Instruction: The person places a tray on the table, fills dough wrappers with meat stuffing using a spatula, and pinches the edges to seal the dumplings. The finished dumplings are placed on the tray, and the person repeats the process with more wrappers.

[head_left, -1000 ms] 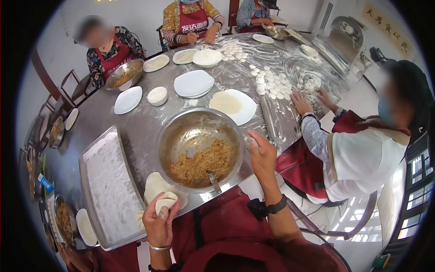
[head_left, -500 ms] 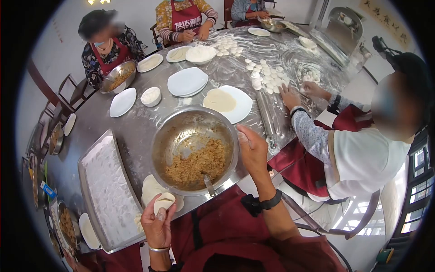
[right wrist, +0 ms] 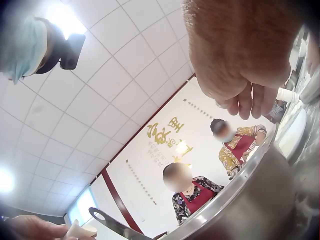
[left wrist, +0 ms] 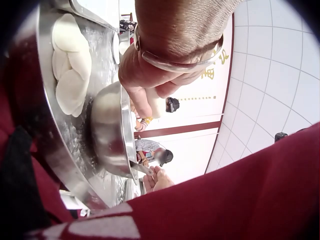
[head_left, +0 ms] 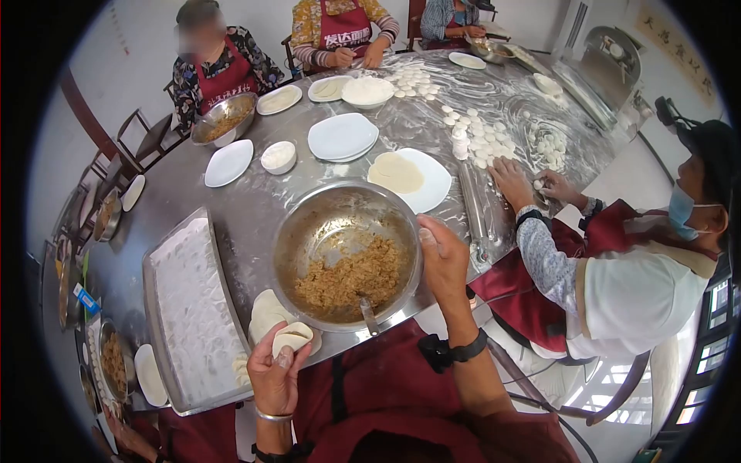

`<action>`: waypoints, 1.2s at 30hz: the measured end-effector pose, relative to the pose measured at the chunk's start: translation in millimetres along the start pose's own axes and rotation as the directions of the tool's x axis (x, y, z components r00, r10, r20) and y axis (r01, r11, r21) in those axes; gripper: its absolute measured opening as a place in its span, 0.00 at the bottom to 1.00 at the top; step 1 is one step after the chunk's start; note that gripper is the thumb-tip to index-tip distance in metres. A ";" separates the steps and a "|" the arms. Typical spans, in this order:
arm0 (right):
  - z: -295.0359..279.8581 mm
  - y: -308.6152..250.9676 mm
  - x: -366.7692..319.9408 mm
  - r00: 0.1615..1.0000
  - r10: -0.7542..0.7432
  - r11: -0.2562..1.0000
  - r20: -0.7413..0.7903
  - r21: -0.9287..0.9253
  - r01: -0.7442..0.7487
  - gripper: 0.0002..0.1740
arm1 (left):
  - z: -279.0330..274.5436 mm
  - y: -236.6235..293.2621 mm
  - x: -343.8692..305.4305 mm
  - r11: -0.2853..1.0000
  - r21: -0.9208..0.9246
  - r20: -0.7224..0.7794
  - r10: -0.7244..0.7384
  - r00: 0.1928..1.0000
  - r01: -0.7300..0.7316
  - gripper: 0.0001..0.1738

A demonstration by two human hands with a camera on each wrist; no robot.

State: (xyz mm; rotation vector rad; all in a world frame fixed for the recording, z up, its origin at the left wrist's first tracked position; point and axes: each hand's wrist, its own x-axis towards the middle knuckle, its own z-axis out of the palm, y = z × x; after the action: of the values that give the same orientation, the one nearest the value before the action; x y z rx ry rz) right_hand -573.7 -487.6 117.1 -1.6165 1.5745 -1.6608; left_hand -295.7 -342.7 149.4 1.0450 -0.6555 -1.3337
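My left hand (head_left: 278, 378) pinches a folded round dumpling wrapper (head_left: 294, 335) between thumb and fingers, its edges still apart at the top. The same wrapper (left wrist: 156, 102) shows pale beneath the fingers in the left wrist view. A large steel bowl (head_left: 289, 220) of brown minced filling (head_left: 351, 274) stands in front of me, with a metal spoon (head_left: 370, 316) leaning on its near rim. Beside the bowl's right rim is my right hand (head_left: 448, 262), thumb raised and fingers loosely bent. A stack of flat wrappers (head_left: 266, 310) lies left of the bowl.
A floured metal tray (head_left: 193, 309) fills the table's left side. Beyond the bowl are white plates (head_left: 343, 135), a plate with a wrapper (head_left: 432, 181) and a small flour bowl (head_left: 279, 158). A steel rolling pin (head_left: 472, 204) lies right, near another person's hands (head_left: 513, 181) and dough pieces.
The left hand has turned the folded wrapper so it lies more sideways and its opening shows. My right hand stays by the bowl rim. The head view has shifted slightly.
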 end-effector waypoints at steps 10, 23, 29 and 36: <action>9.5 -12.7 2.7 0.999 -0.043 0.999 0.024 0.030 0.042 0.12 | -1.6 2.9 -1.5 1.000 -0.019 -0.006 -0.002 1.000 0.002 0.26; 21.5 -22.8 5.9 0.995 -0.071 0.996 0.064 0.051 0.068 0.12 | -4.6 3.4 -1.2 0.999 -0.050 -0.011 -0.006 1.000 0.006 0.24; 30.1 -22.5 4.9 0.982 -0.116 0.993 0.149 0.048 0.110 0.13 | -4.7 4.3 -1.4 1.000 -0.026 -0.034 -0.006 0.999 0.005 0.24; 10.0 -5.6 29.6 0.934 -0.215 0.962 0.285 -0.105 0.253 0.21 | -11.9 13.0 11.5 0.999 -0.021 -0.052 0.034 0.998 -0.035 0.23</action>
State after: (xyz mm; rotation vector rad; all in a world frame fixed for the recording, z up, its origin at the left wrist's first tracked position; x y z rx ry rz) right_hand -571.5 -514.8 133.3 -2.0766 1.4318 -1.3831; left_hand -277.5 -352.2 153.8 1.0429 -0.6163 -1.2773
